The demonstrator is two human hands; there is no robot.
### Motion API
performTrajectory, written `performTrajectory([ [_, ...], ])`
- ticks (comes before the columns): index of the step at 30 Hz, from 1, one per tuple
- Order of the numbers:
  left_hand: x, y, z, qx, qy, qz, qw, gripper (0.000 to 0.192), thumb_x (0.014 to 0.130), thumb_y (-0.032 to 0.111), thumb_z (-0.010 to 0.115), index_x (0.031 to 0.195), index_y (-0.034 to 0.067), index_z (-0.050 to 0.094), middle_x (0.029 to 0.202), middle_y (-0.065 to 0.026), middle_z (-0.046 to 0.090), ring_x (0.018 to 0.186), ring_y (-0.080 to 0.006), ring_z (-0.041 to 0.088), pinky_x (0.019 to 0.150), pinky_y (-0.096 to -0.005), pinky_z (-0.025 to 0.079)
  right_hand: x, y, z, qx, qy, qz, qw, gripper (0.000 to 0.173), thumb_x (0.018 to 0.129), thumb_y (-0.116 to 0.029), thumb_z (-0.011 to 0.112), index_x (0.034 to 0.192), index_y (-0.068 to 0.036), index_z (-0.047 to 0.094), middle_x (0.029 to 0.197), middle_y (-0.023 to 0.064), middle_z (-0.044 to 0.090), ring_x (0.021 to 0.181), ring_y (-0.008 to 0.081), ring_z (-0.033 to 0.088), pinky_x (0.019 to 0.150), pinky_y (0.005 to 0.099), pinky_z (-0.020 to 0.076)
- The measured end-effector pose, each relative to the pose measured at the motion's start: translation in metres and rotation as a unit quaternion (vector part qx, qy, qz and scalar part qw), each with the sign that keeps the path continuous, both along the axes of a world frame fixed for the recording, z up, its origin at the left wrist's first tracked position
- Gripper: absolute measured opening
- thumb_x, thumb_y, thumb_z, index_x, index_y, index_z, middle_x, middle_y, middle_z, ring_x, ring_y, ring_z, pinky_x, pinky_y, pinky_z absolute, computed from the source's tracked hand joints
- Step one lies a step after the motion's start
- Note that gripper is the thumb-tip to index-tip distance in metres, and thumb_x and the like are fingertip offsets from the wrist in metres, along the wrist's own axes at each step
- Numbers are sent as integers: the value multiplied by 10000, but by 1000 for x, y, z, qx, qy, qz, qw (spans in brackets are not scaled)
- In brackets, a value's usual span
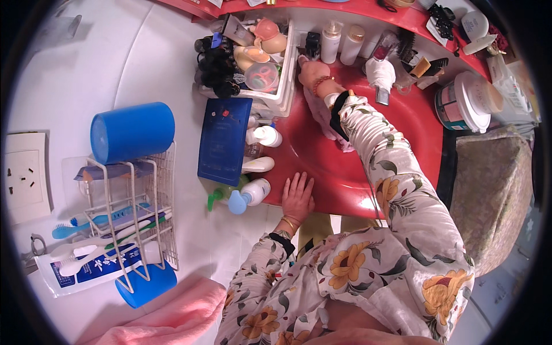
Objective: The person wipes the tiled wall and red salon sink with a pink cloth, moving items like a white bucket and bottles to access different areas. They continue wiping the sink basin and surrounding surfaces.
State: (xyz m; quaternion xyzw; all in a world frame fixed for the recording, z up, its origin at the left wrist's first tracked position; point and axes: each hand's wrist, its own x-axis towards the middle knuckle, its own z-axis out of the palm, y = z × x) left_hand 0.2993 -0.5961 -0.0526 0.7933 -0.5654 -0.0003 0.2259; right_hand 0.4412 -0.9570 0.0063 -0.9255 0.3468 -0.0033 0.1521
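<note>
My right hand (pixel 316 76), with a red bead bracelet at the wrist, is at the back left of the red washbasin counter (pixel 297 125). It presses on a pink cloth (pixel 321 114), which hangs down into the basin; my forearm covers part of it. Near the front left edge of the counter, my left hand (pixel 297 196) lies flat with its fingers apart, holding nothing. A faucet (pixel 381 79) wrapped in white material stands to the right of my right hand. Beside that hand are a small black bottle (pixel 312 45) and a white pump bottle (pixel 331 42).
At the left stand a white plastic basket (pixel 282 92) of toiletries, a blue box (pixel 225 140) and several pump bottles (pixel 254 192). A wire rack (pixel 133 215) holds toothbrushes and blue cups. White tubs (pixel 463 101) are at the right, below a red shelf (pixel 302 6).
</note>
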Motion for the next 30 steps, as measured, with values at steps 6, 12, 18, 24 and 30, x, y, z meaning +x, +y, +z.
performTrajectory([
  [6, 0, 0, 0, 6, 12, -2, 1000, 583, 739, 147, 601, 1314, 85, 534, 1458, -147, 411, 1367, -335, 362, 1140, -521, 252, 20, -10, -3, -39, -5, -21, 999, 289, 900, -134, 489, 1134, -12, 607, 1021, 169, 709, 928, 300, 704, 750, 409, 563],
  [12, 0, 2, 0, 0, 9, -8, 1000, 569, 761, 168, 588, 1321, 89, 532, 1458, -149, 414, 1369, -336, 363, 1137, -520, 263, 29, -11, -11, -46, -25, -56, 997, 289, 901, -124, 459, 1156, -34, 559, 971, 178, 710, 887, 330, 705, 717, 442, 563],
  [18, 1, 2, 2, -12, 14, -10, 1000, 556, 769, 177, 588, 1315, 83, 539, 1458, -149, 417, 1369, -331, 366, 1138, -514, 270, 28, -17, -13, -33, -18, -51, 998, 316, 881, -175, 504, 1173, -69, 564, 987, 171, 706, 920, 332, 694, 772, 449, 549],
  [24, 0, 3, 5, 5, 27, -14, 1000, 562, 778, 169, 567, 1331, 76, 524, 1463, -168, 402, 1367, -350, 362, 1137, -533, 251, 25, -33, -12, 6, -14, -10, 1000, 369, 862, -192, 520, 1211, -80, 556, 1031, 205, 687, 969, 356, 671, 816, 455, 535],
  [30, 0, 1, -2, 16, -3, -10, 1000, 566, 777, 172, 576, 1334, 90, 516, 1462, -153, 408, 1387, -336, 337, 1148, -527, 234, -6, 1, -4, 1, -9, 52, 999, 321, 891, -163, 456, 1130, 19, 568, 1015, 218, 690, 955, 357, 681, 801, 460, 540],
])
